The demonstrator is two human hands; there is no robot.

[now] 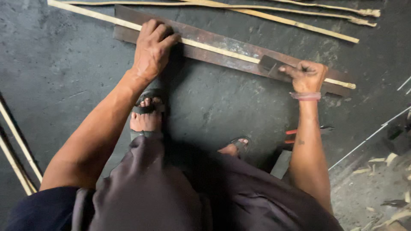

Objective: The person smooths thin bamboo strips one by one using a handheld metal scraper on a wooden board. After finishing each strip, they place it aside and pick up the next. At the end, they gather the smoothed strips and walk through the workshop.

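A long pale bamboo strip (214, 48) lies along a rusty flat metal bar (222, 55) on the dark concrete floor. My left hand (153, 48) presses down on the strip and bar near their left part, fingers curled over the strip. My right hand (307, 76) is closed around a dark blade-like tool (270, 65) whose end rests on the strip near the bar's right part. A pink band circles my right wrist. I squat over the work, my sandalled feet (146, 114) just below the bar.
More bamboo strips (295, 23) lie beyond the bar at the top. Other strips (17, 145) lean at the left edge. A red-handled tool (293, 136) lies under my right forearm. Shavings and scraps (385, 171) litter the floor at the lower right.
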